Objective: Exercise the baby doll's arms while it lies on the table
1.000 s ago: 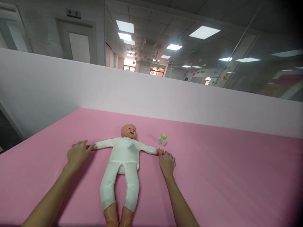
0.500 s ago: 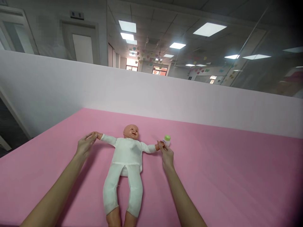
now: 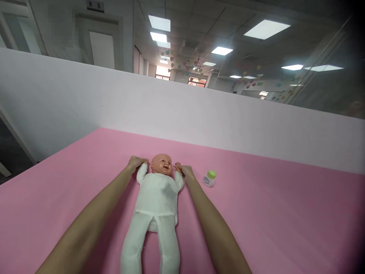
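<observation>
A baby doll (image 3: 157, 194) with a white cloth body lies on its back on the pink mat (image 3: 256, 213), its head at the far end. My left hand (image 3: 136, 162) is closed around the doll's hand on the left, beside the doll's head. On the other side, my right hand (image 3: 186, 170) grips the doll's other hand, whose small fingers show above mine. Both doll arms are bent upward at the elbows, close to the head. The doll's feet lie outside the view.
A small clear jar (image 3: 209, 179) with a green lid stands on the mat, right of my right hand. Behind the mat runs a low white wall (image 3: 176, 110), with glass above it. A doorway (image 3: 104, 49) shows at the back left.
Both doll arms have gone from stretched out sideways to bent up beside the head, my hands moving inward with them. The jar now stands apart from my right hand.
</observation>
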Demonstrator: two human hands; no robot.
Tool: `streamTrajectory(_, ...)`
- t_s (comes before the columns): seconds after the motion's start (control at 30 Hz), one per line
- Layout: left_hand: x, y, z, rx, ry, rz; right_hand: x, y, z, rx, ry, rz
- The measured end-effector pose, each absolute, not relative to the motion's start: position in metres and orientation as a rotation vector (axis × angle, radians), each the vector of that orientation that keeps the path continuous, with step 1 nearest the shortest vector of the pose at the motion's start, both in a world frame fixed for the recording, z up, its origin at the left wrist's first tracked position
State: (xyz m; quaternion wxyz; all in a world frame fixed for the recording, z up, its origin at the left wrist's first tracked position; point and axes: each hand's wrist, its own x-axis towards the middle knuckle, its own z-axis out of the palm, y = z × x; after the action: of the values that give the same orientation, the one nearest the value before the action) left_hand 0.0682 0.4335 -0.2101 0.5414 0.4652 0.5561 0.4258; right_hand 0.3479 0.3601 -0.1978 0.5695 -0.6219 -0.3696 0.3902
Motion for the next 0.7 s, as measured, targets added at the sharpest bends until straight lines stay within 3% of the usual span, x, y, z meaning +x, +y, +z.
streamTrajectory(0.17, 0.069, 0.437, -0.218, 1.122, 1.33, 0.949, 0.343, 0.361, -0.21, -1.483, -0.867, 0.94)
streamTrajectory(0.33, 0.045, 0.405, -0.193, 1.191, 1.07, 1.211, 0.353, 0.336, -0.186, -1.386, -0.929, 0.948)
streamTrajectory(0.53, -0.008, 0.33, -0.17, 1.546, 0.979, 1.326, 0.367, 0.252, -0.16, -1.217, -1.253, 0.869)
streamTrajectory(0.7, -0.033, 0.273, -0.186, 1.867, 1.012, 1.21, 0.37, 0.18, -0.185, -1.36, -1.492, 0.759)
